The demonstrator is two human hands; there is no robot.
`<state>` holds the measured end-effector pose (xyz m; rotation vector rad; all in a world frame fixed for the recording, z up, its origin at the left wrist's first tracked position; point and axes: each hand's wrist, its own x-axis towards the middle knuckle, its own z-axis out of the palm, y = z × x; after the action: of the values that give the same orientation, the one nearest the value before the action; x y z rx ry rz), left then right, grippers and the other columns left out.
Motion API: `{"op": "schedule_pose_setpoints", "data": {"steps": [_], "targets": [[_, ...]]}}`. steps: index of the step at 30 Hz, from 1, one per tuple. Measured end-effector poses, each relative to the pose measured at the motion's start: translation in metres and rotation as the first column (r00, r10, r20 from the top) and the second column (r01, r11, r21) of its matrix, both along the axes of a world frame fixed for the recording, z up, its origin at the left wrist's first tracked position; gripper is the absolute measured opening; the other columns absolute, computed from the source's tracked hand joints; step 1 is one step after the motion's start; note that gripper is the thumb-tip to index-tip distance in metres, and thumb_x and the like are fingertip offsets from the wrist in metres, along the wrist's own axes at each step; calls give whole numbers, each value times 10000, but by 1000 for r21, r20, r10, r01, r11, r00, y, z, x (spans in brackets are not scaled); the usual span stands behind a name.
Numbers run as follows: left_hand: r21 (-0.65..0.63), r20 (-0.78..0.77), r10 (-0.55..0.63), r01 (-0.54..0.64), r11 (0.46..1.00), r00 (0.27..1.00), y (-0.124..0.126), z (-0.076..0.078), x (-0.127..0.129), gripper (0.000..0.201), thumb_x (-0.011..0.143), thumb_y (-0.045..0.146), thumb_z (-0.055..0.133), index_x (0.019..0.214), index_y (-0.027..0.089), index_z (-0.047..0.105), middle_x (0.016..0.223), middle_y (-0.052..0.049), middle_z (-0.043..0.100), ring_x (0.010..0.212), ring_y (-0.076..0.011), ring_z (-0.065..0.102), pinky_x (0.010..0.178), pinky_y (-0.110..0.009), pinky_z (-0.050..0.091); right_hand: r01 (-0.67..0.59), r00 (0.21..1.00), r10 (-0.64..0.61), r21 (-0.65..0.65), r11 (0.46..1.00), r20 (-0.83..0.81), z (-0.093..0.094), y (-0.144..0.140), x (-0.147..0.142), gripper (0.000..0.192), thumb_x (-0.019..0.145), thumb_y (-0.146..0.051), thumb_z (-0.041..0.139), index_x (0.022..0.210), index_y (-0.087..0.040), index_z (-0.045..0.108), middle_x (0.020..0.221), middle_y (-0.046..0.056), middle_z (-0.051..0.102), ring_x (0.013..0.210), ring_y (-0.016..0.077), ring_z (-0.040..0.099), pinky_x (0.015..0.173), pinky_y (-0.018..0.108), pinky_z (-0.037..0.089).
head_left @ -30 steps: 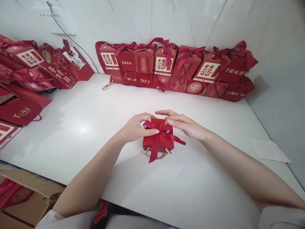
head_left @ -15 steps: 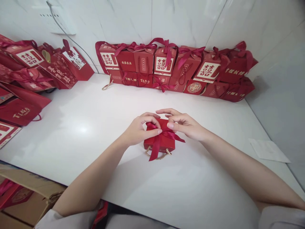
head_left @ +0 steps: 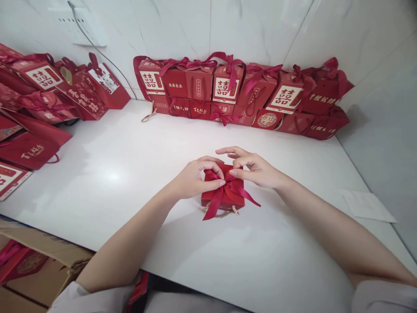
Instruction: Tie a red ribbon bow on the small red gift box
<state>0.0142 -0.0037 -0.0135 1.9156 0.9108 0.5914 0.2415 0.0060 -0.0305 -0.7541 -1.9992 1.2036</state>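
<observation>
A small red gift box [head_left: 230,201] stands on the white table in front of me, with a twisted gold cord handle on its near side. Across its top runs a dark red ribbon [head_left: 213,205], tied at the middle, its two tails hanging over the near edge and to the right. My left hand [head_left: 198,176] pinches the ribbon between thumb and forefinger, left of the knot. From the right, my right hand [head_left: 254,168] pinches the ribbon by the knot with thumb and forefinger; its other fingers reach over the box's far side.
Two stacked rows of red gift boxes [head_left: 198,84] with bows line the tiled wall. More red boxes and bags [head_left: 42,111] crowd the left. A flat white packet [head_left: 368,205] lies at the right edge. A cardboard box [head_left: 39,278] sits below the table, lower left.
The gift box has shifted and turned slightly to the right in view. Both hands have moved with it, and the ribbon's right tail now points lower.
</observation>
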Motion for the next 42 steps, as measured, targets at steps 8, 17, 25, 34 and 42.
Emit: {"op": "schedule_pose_setpoints", "data": {"steps": [8, 17, 25, 34, 42], "targets": [[-100, 133, -25, 39, 994, 991, 10, 6, -15, 270, 817, 378, 672, 704, 163, 553, 1264, -85, 580, 1189, -247, 548, 1027, -413, 409, -47, 997, 38, -143, 989, -65, 2, 0, 5, 345, 958, -440, 510, 823, -235, 752, 1340, 46, 530, 1264, 252, 489, 1078, 422, 380], [-81, 74, 60, -54, 995, 995, 7, 8, -12, 353, 910, 482, 517, 823, 213, 728, 1251, -57, 592, 1128, -230, 573, 973, -369, 450, 8, 998, -15, -121, 993, -62, 9, -1, 5, 407, 960, -503, 467, 807, -246, 743, 1317, 31, 548, 1229, 243, 513, 1078, 411, 372], [-52, 36, 97, -95, 994, 995, 8, 9, -14, 382, 912, 517, 495, 871, 230, 743, 1236, -50, 603, 1070, -212, 593, 873, -329, 493, 30, 999, -31, -98, 995, -14, 13, -2, 8, 455, 938, -571, 456, 760, -233, 702, 1313, 23, 552, 1214, 246, 523, 1078, 398, 362], [-60, 24, 84, -83, 995, 996, 5, 6, -10, 368, 879, 510, 549, 785, 223, 758, 1230, -51, 637, 1066, -229, 611, 791, -314, 529, -24, 1000, 23, -164, 986, -4, 14, -5, 4, 472, 937, -569, 457, 771, -203, 704, 1320, 61, 534, 1127, 248, 572, 986, 403, 451], [-110, 83, 13, -4, 994, 996, 13, 3, -15, 321, 881, 467, 570, 819, 208, 749, 1281, -65, 607, 1106, -237, 602, 971, -386, 472, -93, 995, 83, -252, 963, -49, 8, 4, 11, 354, 927, -449, 560, 712, -183, 651, 1283, 65, 523, 1107, 221, 571, 978, 389, 453]]}}
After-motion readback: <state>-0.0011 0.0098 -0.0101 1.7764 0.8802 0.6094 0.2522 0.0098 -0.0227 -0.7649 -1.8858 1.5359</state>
